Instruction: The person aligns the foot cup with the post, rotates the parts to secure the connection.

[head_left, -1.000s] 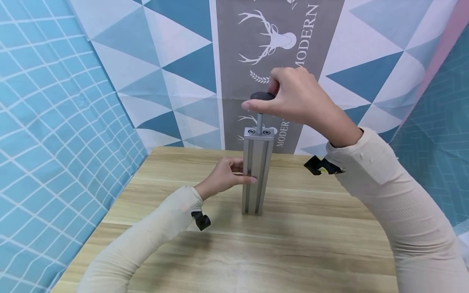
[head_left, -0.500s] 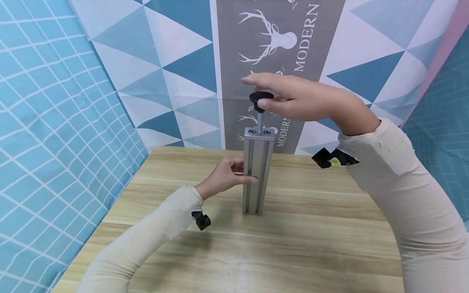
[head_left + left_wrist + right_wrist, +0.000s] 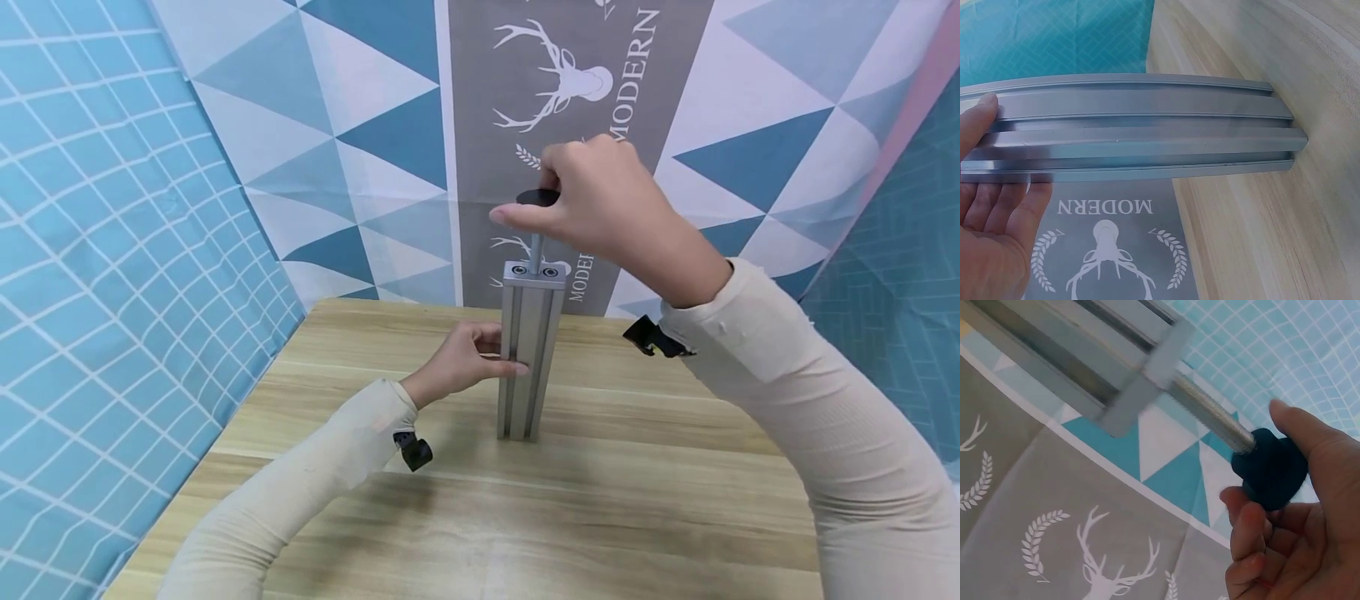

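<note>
An aluminium profile (image 3: 525, 358) stands upright on the wooden table, with slots running along its length. My left hand (image 3: 463, 362) grips it about midway, the thumb across the front and the fingers at the far side. A small end plate (image 3: 534, 275) with two screws caps the top. From this plate rises a threaded rod (image 3: 1213, 414) that carries a black levelling foot (image 3: 1272, 469). My right hand (image 3: 611, 212) holds that foot from above, its thumb along the near side. In the right wrist view the fingers curl round the foot's other side.
The wooden table (image 3: 645, 492) meets a patterned cloth backdrop (image 3: 390, 117) close behind the profile. Blue checked cloth (image 3: 97, 250) hangs at the left, teal cloth (image 3: 892, 275) at the right. Each sleeve bears a small black wrist mount (image 3: 652, 335).
Half a second ago my right hand was spread loose around the levelling foot. Its fingers have since curled down round the foot and the wrist has turned. The left hand and profile stay put.
</note>
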`<move>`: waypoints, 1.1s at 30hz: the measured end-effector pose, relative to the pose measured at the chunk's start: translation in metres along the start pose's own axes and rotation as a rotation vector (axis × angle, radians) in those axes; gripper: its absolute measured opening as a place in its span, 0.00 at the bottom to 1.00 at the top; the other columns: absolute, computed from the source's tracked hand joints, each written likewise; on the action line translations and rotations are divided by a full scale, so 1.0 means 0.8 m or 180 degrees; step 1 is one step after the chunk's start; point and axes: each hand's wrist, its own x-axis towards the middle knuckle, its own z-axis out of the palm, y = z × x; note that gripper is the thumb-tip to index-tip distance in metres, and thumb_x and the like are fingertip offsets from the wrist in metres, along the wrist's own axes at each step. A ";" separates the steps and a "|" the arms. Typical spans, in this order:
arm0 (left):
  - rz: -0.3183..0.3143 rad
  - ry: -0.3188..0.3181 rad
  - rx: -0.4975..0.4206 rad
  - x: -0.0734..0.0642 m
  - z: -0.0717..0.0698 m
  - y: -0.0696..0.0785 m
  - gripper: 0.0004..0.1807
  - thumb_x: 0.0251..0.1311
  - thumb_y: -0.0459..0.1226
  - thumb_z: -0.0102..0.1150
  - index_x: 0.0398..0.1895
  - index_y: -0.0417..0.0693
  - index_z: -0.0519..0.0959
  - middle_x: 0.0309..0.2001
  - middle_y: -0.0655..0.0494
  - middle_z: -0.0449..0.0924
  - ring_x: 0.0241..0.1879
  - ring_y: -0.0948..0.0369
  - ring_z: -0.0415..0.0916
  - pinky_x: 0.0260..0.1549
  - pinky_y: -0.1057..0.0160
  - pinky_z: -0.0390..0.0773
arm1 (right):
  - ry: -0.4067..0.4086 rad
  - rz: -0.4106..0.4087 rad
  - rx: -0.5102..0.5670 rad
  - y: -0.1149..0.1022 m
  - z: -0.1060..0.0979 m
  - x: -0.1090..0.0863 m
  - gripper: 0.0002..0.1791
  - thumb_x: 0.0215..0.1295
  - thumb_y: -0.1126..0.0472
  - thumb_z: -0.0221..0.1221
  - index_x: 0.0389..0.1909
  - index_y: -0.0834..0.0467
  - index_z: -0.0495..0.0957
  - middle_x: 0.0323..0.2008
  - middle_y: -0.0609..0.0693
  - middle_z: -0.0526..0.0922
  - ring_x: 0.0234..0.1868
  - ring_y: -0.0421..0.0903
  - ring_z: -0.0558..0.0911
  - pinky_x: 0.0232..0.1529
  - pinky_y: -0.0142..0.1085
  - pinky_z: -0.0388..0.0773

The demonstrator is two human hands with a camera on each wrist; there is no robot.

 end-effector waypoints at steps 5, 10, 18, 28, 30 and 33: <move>0.0003 -0.0008 -0.0015 0.001 0.001 0.000 0.21 0.49 0.38 0.73 0.48 0.46 0.82 0.41 0.53 0.85 0.40 0.60 0.83 0.41 0.61 0.80 | 0.0063 0.0094 -0.0063 0.000 0.004 -0.003 0.31 0.59 0.33 0.57 0.23 0.60 0.71 0.16 0.52 0.70 0.21 0.50 0.71 0.26 0.40 0.62; 0.0028 -0.0003 -0.0037 0.002 0.001 0.000 0.21 0.49 0.38 0.73 0.49 0.45 0.82 0.41 0.52 0.85 0.40 0.60 0.83 0.41 0.61 0.80 | -0.0210 0.0154 -0.0020 0.000 -0.005 -0.006 0.35 0.61 0.30 0.51 0.37 0.61 0.77 0.26 0.54 0.78 0.29 0.51 0.76 0.33 0.43 0.69; 0.0010 0.0035 -0.0033 0.000 0.001 -0.001 0.21 0.49 0.37 0.73 0.48 0.43 0.82 0.40 0.51 0.85 0.40 0.60 0.83 0.41 0.62 0.80 | -0.1401 -0.0950 0.0594 0.026 -0.036 -0.005 0.27 0.76 0.58 0.42 0.74 0.52 0.55 0.72 0.51 0.58 0.70 0.50 0.61 0.66 0.51 0.59; 0.0030 0.0022 -0.0065 0.000 0.001 -0.001 0.21 0.49 0.37 0.73 0.49 0.43 0.82 0.41 0.51 0.85 0.40 0.60 0.83 0.41 0.61 0.80 | -0.0765 -0.0966 0.0296 0.019 -0.031 0.000 0.16 0.69 0.59 0.56 0.55 0.57 0.80 0.46 0.52 0.84 0.36 0.47 0.81 0.43 0.44 0.73; 0.0030 0.0024 -0.0074 0.001 0.002 -0.001 0.22 0.49 0.37 0.73 0.49 0.43 0.82 0.41 0.51 0.85 0.40 0.60 0.83 0.41 0.61 0.80 | -0.0573 -0.0691 0.0244 0.014 -0.025 0.000 0.17 0.67 0.50 0.59 0.47 0.57 0.84 0.36 0.51 0.86 0.30 0.46 0.80 0.40 0.43 0.72; 0.0030 0.0031 -0.0082 0.002 0.003 -0.001 0.22 0.48 0.36 0.73 0.49 0.44 0.82 0.41 0.51 0.85 0.40 0.60 0.83 0.41 0.61 0.80 | -0.0304 -0.0346 0.0291 0.010 -0.016 0.000 0.20 0.62 0.43 0.61 0.37 0.56 0.87 0.28 0.50 0.85 0.26 0.45 0.78 0.35 0.41 0.70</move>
